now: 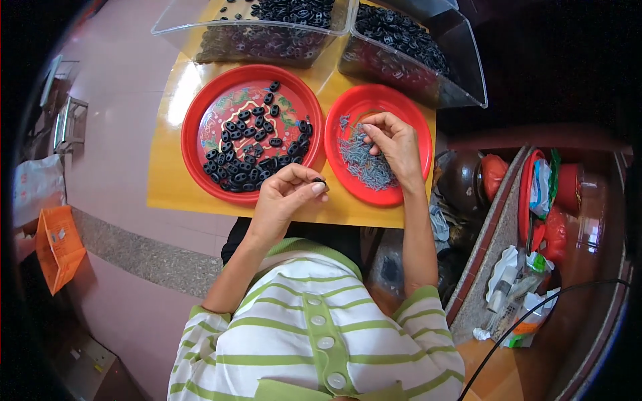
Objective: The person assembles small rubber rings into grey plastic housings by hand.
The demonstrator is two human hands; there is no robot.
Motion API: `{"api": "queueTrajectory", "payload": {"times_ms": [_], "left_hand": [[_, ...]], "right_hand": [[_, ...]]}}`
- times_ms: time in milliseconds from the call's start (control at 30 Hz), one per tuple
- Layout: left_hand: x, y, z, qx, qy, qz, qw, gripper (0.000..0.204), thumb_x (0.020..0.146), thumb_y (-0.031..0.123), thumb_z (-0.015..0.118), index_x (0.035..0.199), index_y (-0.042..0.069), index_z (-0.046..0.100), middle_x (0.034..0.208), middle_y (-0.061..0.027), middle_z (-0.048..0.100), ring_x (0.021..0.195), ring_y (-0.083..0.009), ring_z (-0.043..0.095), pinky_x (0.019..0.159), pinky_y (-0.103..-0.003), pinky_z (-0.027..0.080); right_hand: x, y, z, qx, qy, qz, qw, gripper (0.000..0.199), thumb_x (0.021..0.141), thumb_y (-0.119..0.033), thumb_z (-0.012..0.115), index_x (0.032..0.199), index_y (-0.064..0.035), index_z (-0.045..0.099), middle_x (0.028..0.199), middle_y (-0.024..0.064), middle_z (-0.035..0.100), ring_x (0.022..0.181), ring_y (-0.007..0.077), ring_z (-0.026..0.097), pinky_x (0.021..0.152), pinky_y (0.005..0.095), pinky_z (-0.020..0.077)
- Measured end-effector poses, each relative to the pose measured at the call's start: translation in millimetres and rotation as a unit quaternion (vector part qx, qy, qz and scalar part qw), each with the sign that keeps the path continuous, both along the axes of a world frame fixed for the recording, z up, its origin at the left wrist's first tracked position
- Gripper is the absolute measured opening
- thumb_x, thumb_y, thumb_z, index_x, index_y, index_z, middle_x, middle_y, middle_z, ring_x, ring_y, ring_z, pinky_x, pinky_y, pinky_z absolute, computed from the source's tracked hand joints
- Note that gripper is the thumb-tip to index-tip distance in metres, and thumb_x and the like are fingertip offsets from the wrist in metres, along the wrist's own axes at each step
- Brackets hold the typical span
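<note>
My left hand [286, 199], over the table's near edge, pinches a small black two-hole plastic piece [319, 180] between thumb and fingertips. My right hand [394, 144] is over a red plate [420, 127] of small grey screws [364, 164], its thumb and forefinger closed together. Whether a screw is between those fingertips is too small to tell. Left of that plate is a larger red tray [190, 137] with a flowered bottom. Many loose black two-hole pieces [234, 170] lie in it, heaped mostly along its near and right side.
Two clear plastic bins [267, 28] [461, 83] full of black pieces stand at the table's far side. The yellow tabletop [164, 180] ends just before my body. To the right are a stone-topped ledge [478, 267] with bags and a black cable [535, 311]. An orange bag [60, 244] stands at left.
</note>
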State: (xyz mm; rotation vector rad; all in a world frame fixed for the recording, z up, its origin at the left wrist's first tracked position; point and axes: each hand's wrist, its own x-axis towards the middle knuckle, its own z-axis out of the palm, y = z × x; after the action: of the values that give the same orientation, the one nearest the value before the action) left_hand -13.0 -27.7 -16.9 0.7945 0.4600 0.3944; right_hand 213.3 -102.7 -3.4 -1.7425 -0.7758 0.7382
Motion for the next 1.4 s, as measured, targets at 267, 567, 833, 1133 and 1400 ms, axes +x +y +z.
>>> {"api": "queueTrajectory", "payload": {"times_ms": [267, 567, 833, 1133, 1400], "left_hand": [[0, 4, 3, -0.009, -0.014, 0.0, 1.0, 0.011, 0.087, 0.004, 0.059, 0.097, -0.001, 0.057, 0.09, -0.0118, 0.066, 0.079, -0.0149, 0.064, 0.073, -0.026, 0.051], [4, 3, 5, 0.033, -0.006, 0.0, 0.999, 0.014, 0.088, 0.006, 0.059, 0.1, -0.001, 0.059, 0.089, -0.0101, 0.065, 0.077, -0.0147, 0.063, 0.071, -0.026, 0.05], [16, 2, 16, 0.107, 0.005, -0.023, 0.994, 0.012, 0.087, 0.006, 0.061, 0.096, -0.001, 0.061, 0.087, -0.0061, 0.065, 0.079, -0.0129, 0.064, 0.073, -0.025, 0.05], [10, 1, 8, 0.089, 0.046, -0.022, 0.995, 0.011, 0.086, 0.004, 0.062, 0.095, -0.002, 0.061, 0.088, -0.0067, 0.065, 0.077, -0.0125, 0.063, 0.073, -0.024, 0.049], [9, 2, 5, 0.076, 0.049, -0.016, 0.996, 0.013, 0.086, 0.005, 0.062, 0.096, -0.002, 0.061, 0.088, -0.0072, 0.065, 0.077, -0.0124, 0.063, 0.073, -0.024, 0.05]], "right_hand": [[0, -4, -2, -0.039, -0.049, 0.01, 0.998, 0.012, 0.085, -0.006, 0.062, 0.097, -0.0016, 0.063, 0.087, 0.0005, 0.063, 0.075, 0.0048, 0.056, 0.058, 0.0191, 0.047], [1, -11, 10, 0.037, 0.047, 0.002, 0.998, 0.015, 0.089, -0.009, 0.058, 0.103, -0.0031, 0.06, 0.085, 0.0011, 0.061, 0.072, 0.0038, 0.053, 0.058, 0.0167, 0.0444], [31, -8, 6, 0.024, -0.02, -0.011, 0.999, 0.022, 0.083, -0.011, 0.064, 0.104, -0.0047, 0.061, 0.086, 0.0012, 0.063, 0.073, 0.0061, 0.057, 0.055, 0.0199, 0.0476], [62, -7, -20, -0.068, -0.351, -0.068, 0.931, 0.014, 0.077, -0.011, 0.067, 0.087, -0.0007, 0.067, 0.077, 0.0108, 0.065, 0.065, 0.0152, 0.059, 0.061, 0.0308, 0.0472], [60, 7, -20, -0.088, -0.376, -0.044, 0.921, 0.014, 0.076, -0.013, 0.066, 0.083, -0.0009, 0.066, 0.085, 0.0189, 0.063, 0.081, 0.0355, 0.061, 0.071, 0.0431, 0.0468]]}}
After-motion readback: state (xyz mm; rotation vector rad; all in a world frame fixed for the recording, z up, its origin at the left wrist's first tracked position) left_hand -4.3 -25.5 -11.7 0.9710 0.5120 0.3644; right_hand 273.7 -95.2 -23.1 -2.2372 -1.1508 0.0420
